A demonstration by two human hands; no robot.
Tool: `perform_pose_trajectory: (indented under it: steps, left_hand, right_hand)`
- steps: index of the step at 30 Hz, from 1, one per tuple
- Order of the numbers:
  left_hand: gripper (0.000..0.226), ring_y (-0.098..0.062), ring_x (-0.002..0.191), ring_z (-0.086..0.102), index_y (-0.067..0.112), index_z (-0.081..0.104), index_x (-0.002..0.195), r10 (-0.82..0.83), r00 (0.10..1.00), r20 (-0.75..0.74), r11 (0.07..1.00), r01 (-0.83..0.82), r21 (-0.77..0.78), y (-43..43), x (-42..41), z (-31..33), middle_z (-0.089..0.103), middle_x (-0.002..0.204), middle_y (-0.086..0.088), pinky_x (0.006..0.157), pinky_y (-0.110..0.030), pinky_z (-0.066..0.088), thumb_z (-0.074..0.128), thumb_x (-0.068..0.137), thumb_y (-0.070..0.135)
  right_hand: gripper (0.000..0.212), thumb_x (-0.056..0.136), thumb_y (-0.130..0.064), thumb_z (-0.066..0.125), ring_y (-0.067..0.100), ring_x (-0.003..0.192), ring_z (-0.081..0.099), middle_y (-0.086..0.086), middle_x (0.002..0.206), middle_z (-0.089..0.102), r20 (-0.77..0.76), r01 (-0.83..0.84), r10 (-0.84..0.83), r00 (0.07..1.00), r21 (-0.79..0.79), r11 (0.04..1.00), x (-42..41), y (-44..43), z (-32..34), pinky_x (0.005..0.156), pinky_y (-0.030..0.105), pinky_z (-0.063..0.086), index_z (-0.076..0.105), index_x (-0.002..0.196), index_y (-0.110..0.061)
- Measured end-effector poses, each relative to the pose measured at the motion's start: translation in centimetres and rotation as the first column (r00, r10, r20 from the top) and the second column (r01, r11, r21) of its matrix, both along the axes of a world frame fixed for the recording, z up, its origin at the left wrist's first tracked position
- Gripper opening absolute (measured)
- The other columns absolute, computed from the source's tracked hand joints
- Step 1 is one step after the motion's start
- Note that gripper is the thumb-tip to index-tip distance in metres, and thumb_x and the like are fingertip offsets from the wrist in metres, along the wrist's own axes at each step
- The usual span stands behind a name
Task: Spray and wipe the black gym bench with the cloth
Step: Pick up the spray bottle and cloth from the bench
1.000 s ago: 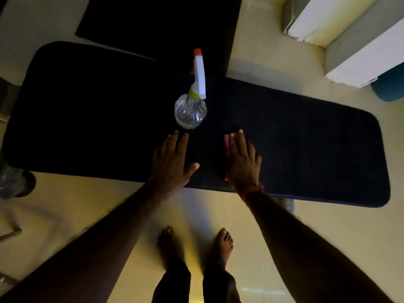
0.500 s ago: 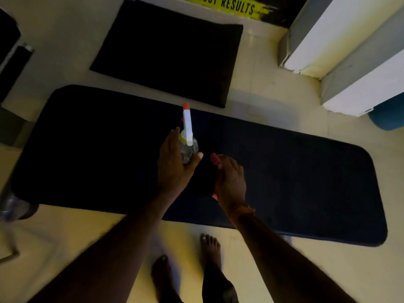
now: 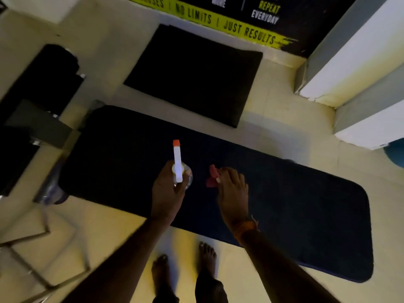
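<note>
— Where is the black gym bench [image 3: 284, 206]?

— Right below me, running left to right over the pale floor [image 3: 113, 228], my bare feet [image 3: 185, 274] at its near edge.

— And your hands?

— My left hand [image 3: 167, 193] is wrapped around the clear spray bottle [image 3: 181, 173], orange nozzle pointing away. My right hand [image 3: 232, 193] pinches the pink cloth [image 3: 211, 177] between curled fingers, just above the pad.

Matt bench [image 3: 284, 204], seemingly clear-plastic bottle [image 3: 185, 178]
</note>
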State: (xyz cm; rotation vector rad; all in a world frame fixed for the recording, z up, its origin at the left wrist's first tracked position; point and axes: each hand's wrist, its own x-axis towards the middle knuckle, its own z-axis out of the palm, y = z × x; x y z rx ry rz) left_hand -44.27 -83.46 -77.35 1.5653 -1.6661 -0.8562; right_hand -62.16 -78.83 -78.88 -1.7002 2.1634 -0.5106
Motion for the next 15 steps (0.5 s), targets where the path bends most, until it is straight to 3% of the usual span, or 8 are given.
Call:
perform_pose_trajectory:
  steps: [2,4,6,7,9,11,13,15]
  left_hand:
    - [0.013,0.025,0.087,0.056,0.022,0.062,0.102,0.072,0.997,0.016,0.997,-0.073,0.028,1.3,1.2,3.6,0.062,0.087,0.018,0.076,0.002,0.039,0.071,0.096,0.014]
    - [0.021,0.028,0.087,0.054,0.029,0.062,0.104,0.096,0.995,-0.01,0.995,-0.096,0.033,2.8,2.5,7.6,0.063,0.089,0.024,0.077,0.004,0.038,0.07,0.096,0.012]
    - [0.031,0.018,0.081,0.06,0.041,0.055,0.094,0.113,0.993,-0.036,0.993,-0.114,-0.008,4.4,4.0,11.9,0.064,0.087,0.03,0.071,0.001,0.041,0.066,0.099,0.012]
    - [0.028,0.009,0.077,0.063,0.04,0.053,0.092,0.131,0.99,-0.048,0.991,-0.132,-0.01,5.1,4.9,13.8,0.066,0.085,0.025,0.067,-0.003,0.042,0.065,0.101,0.016]
    - [0.009,-0.005,0.071,0.066,0.033,0.057,0.099,0.197,0.978,-0.065,0.98,-0.197,0.012,7.0,6.8,16.9,0.066,0.078,0.01,0.061,-0.016,0.047,0.062,0.103,0.027]
    - [0.013,-0.007,0.073,0.069,0.023,0.059,0.109,0.275,0.959,-0.073,0.961,-0.275,0.013,8.9,9.2,19.5,0.068,0.081,0.007,0.061,-0.024,0.051,0.06,0.103,0.034]
    - [0.019,-0.005,0.076,0.069,0.022,0.059,0.109,0.347,0.935,-0.07,0.938,-0.347,0.014,11.1,11.9,21.6,0.069,0.085,0.009,0.062,-0.017,0.05,0.057,0.103,0.039]
    - [0.019,-0.004,0.08,0.066,0.022,0.059,0.106,0.428,0.903,-0.033,0.903,-0.429,-0.017,13.2,14.6,23.5,0.068,0.089,0.01,0.064,-0.01,0.043,0.058,0.099,0.04]
  right_hand:
    - [0.027,0.098,-0.001,0.058,0.034,0.101,0.057,0.009,0.127,0.063,0.053,-0.007,0.01,0.999,-0.062,0.998,0.8,0.6,2.9,0.077,0.044,0.047,0.067,0.122,-0.009]
    - [0.02,0.103,-0.005,0.055,0.035,0.1,0.057,0.011,0.123,0.063,0.113,0.002,0.01,0.993,-0.109,0.994,1.9,1.1,6.2,0.077,0.047,0.048,0.067,0.119,-0.007]
    - [0.019,0.106,-0.01,0.051,0.033,0.101,0.057,0.011,0.119,0.062,0.191,0.006,0.021,0.981,-0.142,0.99,3.6,1.6,9.8,0.078,0.049,0.049,0.067,0.117,-0.006]
    - [0.021,0.107,-0.012,0.049,0.032,0.1,0.056,0.011,0.118,0.063,0.222,-0.004,0.038,0.974,-0.152,0.988,4.5,1.8,11.5,0.078,0.05,0.049,0.067,0.117,-0.006]
    - [0.025,0.109,-0.016,0.046,0.029,0.099,0.057,0.01,0.115,0.064,0.288,-0.043,0.094,0.953,-0.179,0.983,6.7,2.6,14.6,0.077,0.052,0.051,0.068,0.116,-0.006]
    - [0.026,0.11,-0.019,0.045,0.027,0.097,0.057,0.008,0.109,0.066,0.369,-0.076,0.149,0.917,-0.205,0.976,9.1,3.4,17.2,0.077,0.054,0.051,0.068,0.113,-0.008]
    - [0.028,0.11,-0.023,0.044,0.026,0.101,0.057,0.005,0.108,0.069,0.452,-0.118,0.185,0.873,-0.173,0.978,11.9,4.1,19.4,0.083,0.052,0.051,0.068,0.119,-0.012]
    - [0.031,0.11,-0.031,0.043,0.02,0.107,0.057,0.003,0.111,0.07,0.509,-0.185,0.246,0.825,-0.167,0.968,15.0,5.4,21.3,0.09,0.038,0.051,0.068,0.124,-0.016]
